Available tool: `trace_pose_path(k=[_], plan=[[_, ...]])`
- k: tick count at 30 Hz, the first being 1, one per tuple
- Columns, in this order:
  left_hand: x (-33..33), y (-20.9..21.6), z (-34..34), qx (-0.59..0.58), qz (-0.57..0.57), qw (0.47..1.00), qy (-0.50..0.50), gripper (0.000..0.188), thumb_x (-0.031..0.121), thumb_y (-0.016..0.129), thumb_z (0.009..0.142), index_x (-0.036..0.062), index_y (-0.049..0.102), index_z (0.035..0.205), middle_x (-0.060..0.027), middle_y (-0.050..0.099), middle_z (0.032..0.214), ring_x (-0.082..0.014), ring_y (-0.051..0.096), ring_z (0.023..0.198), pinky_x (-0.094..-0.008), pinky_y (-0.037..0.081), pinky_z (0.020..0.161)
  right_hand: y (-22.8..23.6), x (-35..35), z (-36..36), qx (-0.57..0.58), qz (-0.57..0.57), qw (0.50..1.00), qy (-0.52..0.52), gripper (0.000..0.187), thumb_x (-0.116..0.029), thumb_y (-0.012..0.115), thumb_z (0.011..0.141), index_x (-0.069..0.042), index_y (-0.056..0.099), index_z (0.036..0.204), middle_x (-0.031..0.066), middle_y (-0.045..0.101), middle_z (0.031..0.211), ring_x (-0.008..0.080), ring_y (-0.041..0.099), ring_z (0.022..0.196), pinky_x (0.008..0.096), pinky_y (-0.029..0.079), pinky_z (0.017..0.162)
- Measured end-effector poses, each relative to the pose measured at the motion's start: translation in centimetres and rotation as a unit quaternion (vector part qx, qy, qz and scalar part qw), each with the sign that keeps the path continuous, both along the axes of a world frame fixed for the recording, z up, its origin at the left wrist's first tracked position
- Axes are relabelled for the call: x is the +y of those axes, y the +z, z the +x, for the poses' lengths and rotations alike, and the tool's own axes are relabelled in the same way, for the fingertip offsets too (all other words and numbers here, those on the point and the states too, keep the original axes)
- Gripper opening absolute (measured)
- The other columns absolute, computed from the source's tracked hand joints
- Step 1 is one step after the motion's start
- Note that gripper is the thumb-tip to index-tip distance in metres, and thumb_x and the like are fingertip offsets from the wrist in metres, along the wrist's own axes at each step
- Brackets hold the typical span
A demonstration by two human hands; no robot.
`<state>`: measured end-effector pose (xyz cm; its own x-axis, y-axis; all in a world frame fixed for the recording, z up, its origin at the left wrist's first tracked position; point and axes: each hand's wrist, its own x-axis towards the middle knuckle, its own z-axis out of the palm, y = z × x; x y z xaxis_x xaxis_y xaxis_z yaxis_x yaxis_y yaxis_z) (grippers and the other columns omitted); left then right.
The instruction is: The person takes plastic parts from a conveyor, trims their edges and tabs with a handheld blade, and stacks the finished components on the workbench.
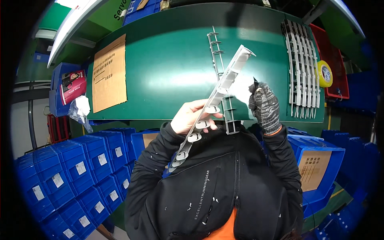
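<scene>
My bare left hand (189, 117) is closed around a long light-grey plastic strip (231, 74). The strip slants from my chest up over the table, with several rounded tabs along its lower half. A dark patterned glove covers my right hand (265, 106), which is raised right of the strip and apart from it. Its fingers are curled around a small dark pointed tool (256, 81), whose exact kind is too small to make out. Behind the held strip, a thin grey ladder-like plastic frame (216, 51) lies on the green table (168, 60), reaching its front edge.
Several pale slatted strips (303, 68) lie side by side at right, next to a yellow tape roll (325, 74) and a red tray (329, 48). A cardboard sheet (110, 74) lies at left. Blue boxes (76, 148) are stacked at lower left; a blue bin (334, 154) stands at right.
</scene>
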<state>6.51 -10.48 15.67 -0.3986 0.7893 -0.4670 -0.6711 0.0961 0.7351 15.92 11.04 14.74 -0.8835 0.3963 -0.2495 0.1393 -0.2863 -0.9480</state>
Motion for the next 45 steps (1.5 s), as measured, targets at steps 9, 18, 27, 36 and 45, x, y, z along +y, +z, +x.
trace_pose_path(k=[9, 18, 27, 36, 45], plan=[[0.4, -0.2, 0.1, -0.007, -0.015, 1.000, -0.013, 0.037, 0.007, 0.052, 0.085, -0.0033, 0.043, 0.119, -0.0193, 0.056, 0.106, -0.0232, 0.063, 0.072, -0.0265, 0.050, 0.050, 0.9, 0.5, -0.4, 0.030, 0.382, 0.920, 0.079, 0.016, -0.015, 0.050, 0.085, -0.002, 0.061, 0.085, 0.0083, 0.054, 0.062, 0.0191, 0.051, 0.054, 0.0313, 0.039, 0.050], [0.8, -0.6, 0.5, -0.007, -0.001, 1.000, -0.030, 0.034, 0.010, 0.051, 0.086, -0.0038, 0.045, 0.117, -0.0186, 0.056, 0.106, -0.0225, 0.063, 0.075, -0.0257, 0.051, 0.050, 0.4, -0.1, 0.7, 0.064, 0.245, 0.967, 0.039, 0.021, -0.017, 0.051, 0.086, 0.001, 0.061, 0.082, 0.0030, 0.052, 0.055, 0.0086, 0.045, 0.047, 0.0255, 0.037, 0.046], [1.6, -0.7, 0.4, -0.019, 0.005, 1.000, -0.012, 0.035, 0.015, 0.052, 0.086, -0.0030, 0.045, 0.115, -0.0170, 0.055, 0.107, -0.0221, 0.063, 0.078, -0.0253, 0.052, 0.052, -0.5, -0.5, 2.2, 0.058, 0.391, 0.918, 0.023, 0.016, -0.012, 0.052, 0.080, -0.002, 0.063, 0.085, 0.0140, 0.061, 0.076, 0.0280, 0.059, 0.069, 0.0333, 0.047, 0.063], [1.8, -0.3, 0.4, 0.019, -0.011, 0.998, -0.052, 0.045, 0.026, 0.054, 0.085, 0.0012, 0.043, 0.122, -0.0105, 0.057, 0.106, -0.0166, 0.063, 0.080, -0.0221, 0.051, 0.054, 1.1, 0.7, 0.0, 0.041, 0.448, 0.892, 0.040, 0.015, -0.014, 0.052, 0.082, -0.004, 0.062, 0.081, 0.0133, 0.059, 0.071, 0.0284, 0.057, 0.064, 0.0363, 0.045, 0.058], [1.4, -0.9, 0.5, -0.017, 0.008, 1.000, -0.016, 0.033, 0.014, 0.051, 0.086, -0.0031, 0.046, 0.114, -0.0167, 0.056, 0.105, -0.0230, 0.063, 0.077, -0.0253, 0.051, 0.051, 0.6, 0.1, 0.6, 0.031, 0.368, 0.929, 0.025, 0.014, -0.012, 0.052, 0.082, -0.001, 0.061, 0.081, 0.0133, 0.058, 0.069, 0.0279, 0.057, 0.062, 0.0349, 0.044, 0.056]])
